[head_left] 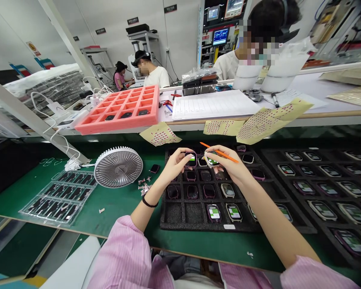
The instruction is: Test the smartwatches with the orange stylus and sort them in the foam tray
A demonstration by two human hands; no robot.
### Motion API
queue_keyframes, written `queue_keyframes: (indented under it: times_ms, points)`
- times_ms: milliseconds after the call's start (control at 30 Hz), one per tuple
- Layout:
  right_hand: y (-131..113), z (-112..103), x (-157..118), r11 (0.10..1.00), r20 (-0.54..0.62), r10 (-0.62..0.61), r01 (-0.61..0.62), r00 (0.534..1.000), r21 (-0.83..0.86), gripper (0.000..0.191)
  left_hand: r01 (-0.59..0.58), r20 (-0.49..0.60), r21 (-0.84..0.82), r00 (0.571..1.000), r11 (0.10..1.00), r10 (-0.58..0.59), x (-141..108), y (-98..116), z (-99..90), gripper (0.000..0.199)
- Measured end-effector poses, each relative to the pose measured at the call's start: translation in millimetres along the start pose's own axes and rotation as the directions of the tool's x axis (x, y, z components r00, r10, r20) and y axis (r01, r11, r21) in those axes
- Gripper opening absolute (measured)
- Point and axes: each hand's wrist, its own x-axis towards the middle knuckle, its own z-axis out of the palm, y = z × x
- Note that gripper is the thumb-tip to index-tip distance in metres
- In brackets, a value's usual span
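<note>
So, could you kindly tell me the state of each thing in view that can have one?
Left hand, gripping a smartwatch
Smartwatch, screen showing green
Right hand, holding a second smartwatch and an orange stick
Second smartwatch, tilted in the fingers
Orange stick, angled across the right hand
Black foam tray, some cells filled, some bare
Desk fan, lying tipped back, grille upward
Pink foam tray, a few dark items in its cells
</note>
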Motion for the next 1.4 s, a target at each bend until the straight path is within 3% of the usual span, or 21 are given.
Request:
queue_keyframes:
  times_ms: [300, 533, 800, 1100, 1267, 1400]
  points:
    - [-9, -4, -4, 0.992, 0.206, -0.067, 0.087, 0.976, -0.089, 0.047, -0.037, 0.008, -0.015, 0.999, 0.999, 0.037, 1, -4, -0.1, 0.035]
    - [-7, -5, -3, 0.991, 0.215, -0.079, 0.099, 0.973, -0.086, 0.037, -0.028, 0.011, -0.02, 1.0, 0.999, 0.028, 2, -6, -0.2, 0.033]
    - [-13, -7, -6, 0.989, 0.272, -0.063, 0.097, 0.96, -0.113, 0.042, -0.001, -0.008, -0.036, 1.0, 0.999, 0.001, 2, -1, -1.0, 0.028]
    - [-6, -3, -3, 0.993, 0.164, -0.063, 0.078, 0.985, -0.088, 0.047, -0.004, -0.033, -0.039, 0.999, 0.999, 0.002, 1, -1, -1.9, 0.027]
    - [-7, -2, -4, 0.995, 0.161, -0.078, 0.088, 0.984, -0.055, 0.043, -0.01, -0.09, -0.08, 0.996, 0.997, 0.002, 4, -6, -2.3, 0.028]
    - [-9, -2, -4, 0.995, 0.15, -0.073, 0.082, 0.986, -0.058, 0.043, -0.013, -0.055, -0.07, 0.998, 0.997, 0.009, 3, -5, -2.4, 0.025]
